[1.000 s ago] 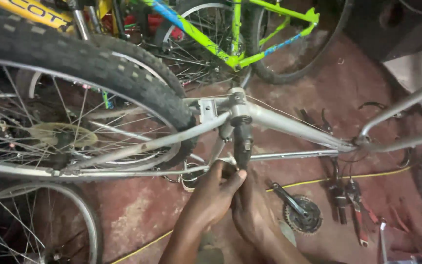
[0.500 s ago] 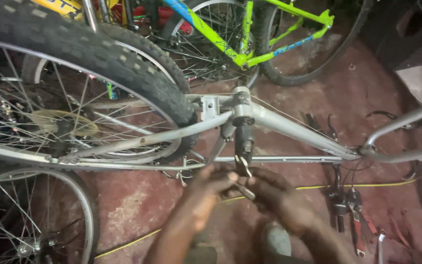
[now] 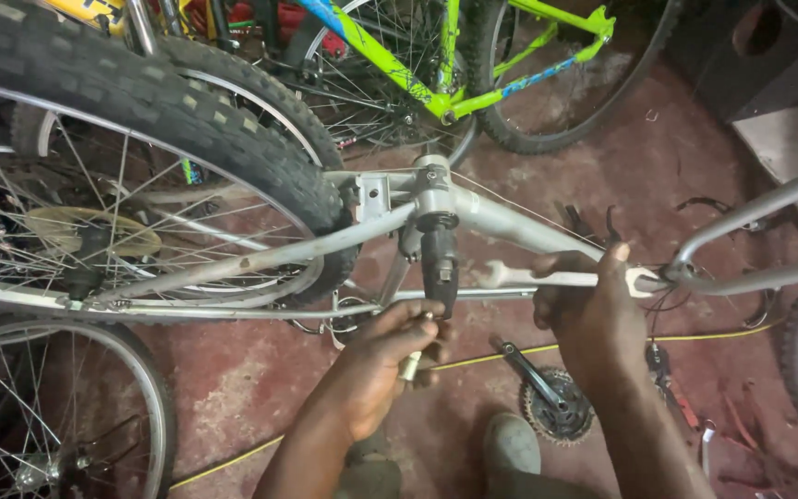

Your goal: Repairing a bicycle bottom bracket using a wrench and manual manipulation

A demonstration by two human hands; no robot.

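Head view looks down on a silver bicycle frame (image 3: 519, 217) standing upside down on the red concrete floor (image 3: 233, 388), so its bottom bracket shell (image 3: 433, 189) points up where I can get at it. My left hand (image 3: 390, 356) sits just under the black crank arm (image 3: 439, 263) that hangs from the shell; its fingertips are curled together, pinching a small pale part (image 3: 411, 366) close to the crank's lower end, though I cannot tell what that part is. My right hand (image 3: 588, 310) is closed in a fist around a flat silver spanner (image 3: 510, 275), thumb raised, holding it level and close along the frame tube, which keeps the tool ready beside the crank. The knobbly rear tyre (image 3: 187, 120) stays mounted at the left edge of the frame. A removed crank with chainring (image 3: 551, 402) lies on the floor between my hands and my shoe (image 3: 513, 444), near a thin yellow cable (image 3: 473, 359). A green bicycle (image 3: 473, 88) leans behind, well apart.
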